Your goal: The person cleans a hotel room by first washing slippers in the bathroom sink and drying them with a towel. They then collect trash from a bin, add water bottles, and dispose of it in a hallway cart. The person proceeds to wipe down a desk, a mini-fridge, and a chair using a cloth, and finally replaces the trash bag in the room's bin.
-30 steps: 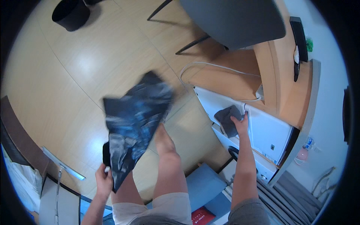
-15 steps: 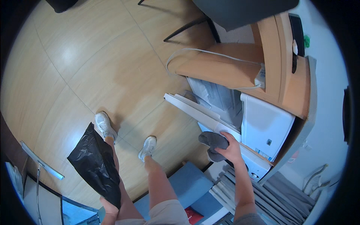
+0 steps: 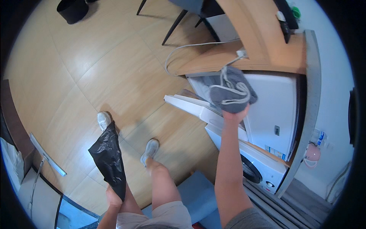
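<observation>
My right hand reaches forward, wrapped round a soft grey bundle with white cord-like loops on it; its exact kind I cannot make out. The bundle is in front of a white appliance whose white door stands open, and it partly hides the opening. Low on the left, my left hand grips the bottom end of a black plastic bag. The bag hangs loosely in front of my leg.
Below the open appliance is a washing machine with a round dark door. A wooden desk with a white cable adjoins it. A blue padded seat, a squeegee, a chair and a black bin surround the floor.
My right hand has moved the grey bundle forward from beside the door's lower end to the appliance opening. The black bag has shifted right and slightly down. The view has moved.
</observation>
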Demonstrator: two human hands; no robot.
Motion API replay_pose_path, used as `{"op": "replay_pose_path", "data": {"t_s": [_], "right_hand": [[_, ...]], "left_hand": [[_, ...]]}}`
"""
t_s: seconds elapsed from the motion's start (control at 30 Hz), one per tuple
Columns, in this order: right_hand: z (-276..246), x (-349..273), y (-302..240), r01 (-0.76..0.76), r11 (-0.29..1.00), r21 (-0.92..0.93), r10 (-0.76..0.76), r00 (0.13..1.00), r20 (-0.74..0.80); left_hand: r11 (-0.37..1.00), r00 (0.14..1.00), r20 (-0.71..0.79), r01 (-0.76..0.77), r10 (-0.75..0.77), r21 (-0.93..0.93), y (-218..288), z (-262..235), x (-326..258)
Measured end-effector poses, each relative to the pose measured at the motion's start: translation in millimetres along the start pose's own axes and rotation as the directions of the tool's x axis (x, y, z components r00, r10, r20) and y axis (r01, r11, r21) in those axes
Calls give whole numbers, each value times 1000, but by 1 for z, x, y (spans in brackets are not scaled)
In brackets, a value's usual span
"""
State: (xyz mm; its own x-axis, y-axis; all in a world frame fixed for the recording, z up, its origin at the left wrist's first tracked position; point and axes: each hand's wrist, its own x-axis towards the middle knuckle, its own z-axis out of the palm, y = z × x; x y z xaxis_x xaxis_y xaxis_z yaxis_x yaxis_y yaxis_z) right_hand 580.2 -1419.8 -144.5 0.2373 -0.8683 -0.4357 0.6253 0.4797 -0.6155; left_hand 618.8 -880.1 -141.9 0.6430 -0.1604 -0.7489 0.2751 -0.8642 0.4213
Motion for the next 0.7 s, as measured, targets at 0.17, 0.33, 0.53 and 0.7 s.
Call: {"op": "replay_pose_path", "data": {"t_s": [0.17,0.33,0.53,0.7], "right_hand": [[-14,1,-12,-39,999,-8,38,998,-57],[-76,-69,0,-118,959,-259,42,959,-282],[-93,-191,-25,-572,783,-244,383,752,-537],[-113,-154,-19,-684,459,-567,495,726,-477]], "left_hand": [[985,994,-29,-113,110,-130,-45,23,-16],[960,994,-101,8,-37,-279,-79,23,-37],[978,969,-234,26,-76,-208,-98,-6,-55],[930,970,-175,97,-168,-353,-53,-37,-56]]}}
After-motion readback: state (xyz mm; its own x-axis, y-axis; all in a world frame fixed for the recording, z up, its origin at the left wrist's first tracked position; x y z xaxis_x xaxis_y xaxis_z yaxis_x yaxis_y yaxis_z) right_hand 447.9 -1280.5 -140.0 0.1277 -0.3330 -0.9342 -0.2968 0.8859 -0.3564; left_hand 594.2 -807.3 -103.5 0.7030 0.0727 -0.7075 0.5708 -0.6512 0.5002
